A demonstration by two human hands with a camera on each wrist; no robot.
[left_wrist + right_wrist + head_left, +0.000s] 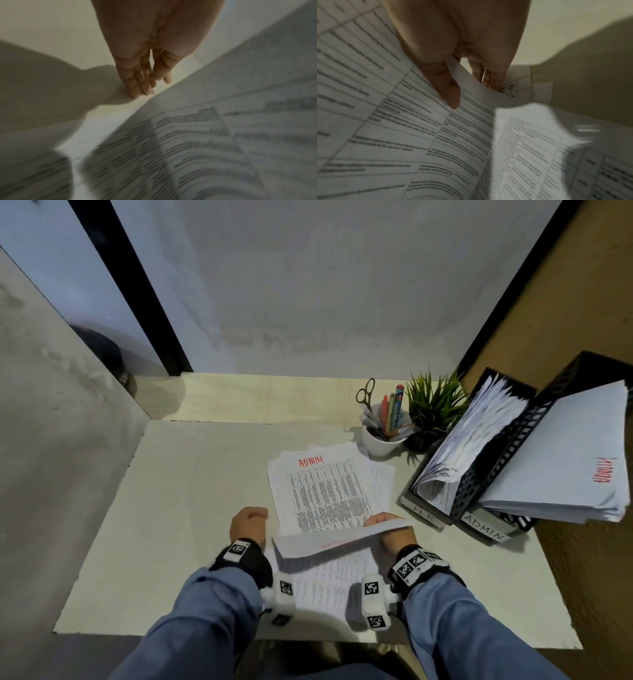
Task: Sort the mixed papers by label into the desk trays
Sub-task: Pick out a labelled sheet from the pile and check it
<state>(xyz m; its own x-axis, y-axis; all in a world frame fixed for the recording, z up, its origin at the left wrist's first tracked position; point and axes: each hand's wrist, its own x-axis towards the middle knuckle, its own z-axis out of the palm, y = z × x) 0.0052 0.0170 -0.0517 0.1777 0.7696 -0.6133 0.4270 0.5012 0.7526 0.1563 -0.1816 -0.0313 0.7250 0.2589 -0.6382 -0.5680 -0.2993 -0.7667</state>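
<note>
The desk [191,508] is a pale cream, with a lighter yellowish strip along its far edge at 12 o'clock. The top sheet of the paper stack [325,487] is white, covered in dense black table print, with "ADMIN" in red marker at its head. The lifted sheet [329,542] is white, with faint red lettering showing through. At 2 o'clock stand two black perforated trays, the HR tray [428,513] and the ADMIN tray [486,529], each with a white label lettered in grey; the ADMIN tray's papers [561,467] are white with red writing. The cup [380,443] is white, the plant [435,402] green. The sleeves [205,611] are blue; the wrist bands [239,553] are black with black-and-white square markers.
</note>
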